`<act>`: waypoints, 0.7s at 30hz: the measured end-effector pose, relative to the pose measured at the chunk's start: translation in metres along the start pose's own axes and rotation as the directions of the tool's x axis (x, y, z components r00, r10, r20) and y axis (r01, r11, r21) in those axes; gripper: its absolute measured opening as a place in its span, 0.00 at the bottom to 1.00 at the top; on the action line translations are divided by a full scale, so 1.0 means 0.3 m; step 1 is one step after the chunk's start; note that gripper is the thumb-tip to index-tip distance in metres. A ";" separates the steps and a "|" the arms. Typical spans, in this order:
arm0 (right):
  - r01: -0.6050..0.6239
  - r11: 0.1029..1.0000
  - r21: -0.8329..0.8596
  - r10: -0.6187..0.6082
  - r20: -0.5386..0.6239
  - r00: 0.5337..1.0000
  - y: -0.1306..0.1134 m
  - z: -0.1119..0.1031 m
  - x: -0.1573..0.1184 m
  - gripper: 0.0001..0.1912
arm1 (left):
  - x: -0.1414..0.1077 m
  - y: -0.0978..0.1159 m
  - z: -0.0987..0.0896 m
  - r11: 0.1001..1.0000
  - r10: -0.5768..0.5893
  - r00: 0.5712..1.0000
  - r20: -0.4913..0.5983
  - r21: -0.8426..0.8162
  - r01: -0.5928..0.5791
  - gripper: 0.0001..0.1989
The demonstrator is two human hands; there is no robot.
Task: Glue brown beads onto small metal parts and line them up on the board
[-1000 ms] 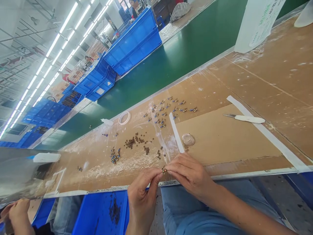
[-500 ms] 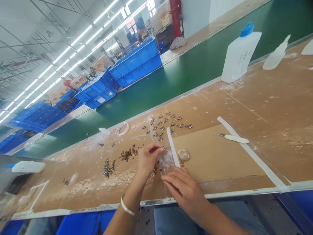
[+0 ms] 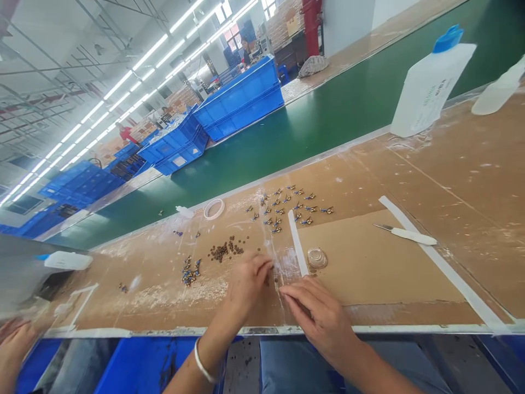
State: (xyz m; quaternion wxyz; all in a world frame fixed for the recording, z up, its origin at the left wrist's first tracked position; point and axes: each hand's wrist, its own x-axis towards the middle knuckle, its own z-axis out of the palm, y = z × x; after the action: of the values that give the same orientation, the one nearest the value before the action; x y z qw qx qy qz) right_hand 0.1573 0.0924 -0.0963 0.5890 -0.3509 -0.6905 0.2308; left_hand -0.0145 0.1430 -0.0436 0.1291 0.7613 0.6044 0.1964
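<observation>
My left hand [image 3: 248,278] is closed, thumb and fingertips pinched low over the brown board; what is between them is too small to make out. Close by on its right, my right hand [image 3: 318,307] rests near the board's front edge, thumb against forefinger, its tips hiding whatever they hold. A small brown disc [image 3: 276,280] lies between the hands. Beyond my left hand is a loose pile of brown discs [image 3: 220,251]. Small blue-and-gold pieces [image 3: 280,211] are spread out farther back, and more blue-and-gold pieces [image 3: 189,273] sit heaped to the left.
A clear round dish [image 3: 317,258] stands on a cardboard sheet [image 3: 369,262] edged with white tape. A white-handled knife [image 3: 414,236] lies on its right. Behind are a tape roll [image 3: 214,209], a large white bottle [image 3: 432,90] and a green belt [image 3: 328,104]. Another person's hand [image 3: 16,339] shows far left.
My left hand has drawn back from the spread pieces toward my right hand, still pinched. My right hand has barely moved. The view has shifted, and another person's hand has appeared at far left.
</observation>
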 end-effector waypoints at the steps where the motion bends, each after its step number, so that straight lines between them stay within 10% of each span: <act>1: 0.005 1.000 -0.013 -0.005 0.008 1.000 0.000 0.002 -0.002 0.10 | -0.049 -0.021 -0.002 0.998 0.037 0.999 -0.014 0.051 -0.036 0.10; 21: 0.035 0.974 -0.225 -0.002 0.143 0.990 0.005 0.040 0.026 0.10 | -0.113 -0.095 0.026 0.835 0.262 0.945 0.195 0.446 -0.324 0.10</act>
State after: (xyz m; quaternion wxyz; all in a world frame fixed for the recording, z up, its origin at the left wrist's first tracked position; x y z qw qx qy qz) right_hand 0.1455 0.1004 -0.0947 0.4966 -0.3921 -0.7557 0.1692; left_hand -0.0422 0.1170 -0.0679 -0.0538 0.8639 0.5006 0.0124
